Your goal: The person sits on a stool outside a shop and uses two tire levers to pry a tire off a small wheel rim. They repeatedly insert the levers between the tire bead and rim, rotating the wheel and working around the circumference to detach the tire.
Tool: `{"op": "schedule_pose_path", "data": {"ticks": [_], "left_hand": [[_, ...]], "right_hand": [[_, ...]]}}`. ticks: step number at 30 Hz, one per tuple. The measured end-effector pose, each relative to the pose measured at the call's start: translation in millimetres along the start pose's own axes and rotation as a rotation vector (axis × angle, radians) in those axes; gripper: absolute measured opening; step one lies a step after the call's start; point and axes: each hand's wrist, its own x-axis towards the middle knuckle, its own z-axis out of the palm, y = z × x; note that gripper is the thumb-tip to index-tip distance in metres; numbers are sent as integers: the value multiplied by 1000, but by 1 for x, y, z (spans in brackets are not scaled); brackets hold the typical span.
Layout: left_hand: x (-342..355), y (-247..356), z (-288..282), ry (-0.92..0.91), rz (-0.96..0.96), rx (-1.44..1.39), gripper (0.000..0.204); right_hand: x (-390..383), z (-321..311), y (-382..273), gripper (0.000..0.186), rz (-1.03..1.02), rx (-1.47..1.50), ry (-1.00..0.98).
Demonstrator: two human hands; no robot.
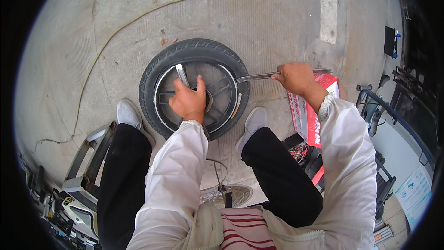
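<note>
On rough grey concrete floor (277, 28) in the head view, one black-tyred wheel (210, 100) lies flat, between and just ahead of the person's two pale shoes (128, 114). Fine ridges score this surface, darker stains and a few scraps mark it, and one white painted strip (328, 9) runs down at the upper right. One yellow hose (111, 37) curves from the top edge toward the lower left.

Two metal bars are in use, one per hand. The left hand (188, 101), above the wheel, has its fingers curled round the first bar (182, 75), thumb raised, with that bar's end near the rim's upper left. The right hand (296, 78), out to the side, wraps its fingers closely about the second bar (256, 77), whose tip meets the wheel's right side where tyre and rim join.

Around the work space stand one red-and-white carton (299, 116) under the right forearm and one metal frame (88, 157) beside the left leg. One printed sheet (413, 195) shows at the lower right.
</note>
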Motion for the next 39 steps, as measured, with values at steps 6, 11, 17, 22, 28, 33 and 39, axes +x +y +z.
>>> {"op": "schedule_pose_path", "data": {"ticks": [6, 11, 17, 22, 28, 33, 39], "left_hand": [[4, 2, 0, -57, 226, 12, 53], [13, -10, 3, -68, 339, -11, 54], [10, -4, 1, -95, 121, -10, 58], [12, -4, 2, -83, 120, 9, 58], [12, -4, 1, -80, 132, -12, 58], [10, -1, -2, -96, 105, 7, 58], [9, -3, 1, -89, 60, -11, 58]], "right_hand": [[49, 23, 32, 46, -284, 83, -184], [24, 63, -39, 50, -223, 221, -141], [-52, 36, -25, 49, 53, 137, -26], [-61, 20, -23, 48, 187, 88, 102], [-59, 14, -33, 49, 207, 67, 78], [-30, 11, 0, 50, 62, 71, 33], [8, 26, 33, 53, -65, 83, 3]]}}
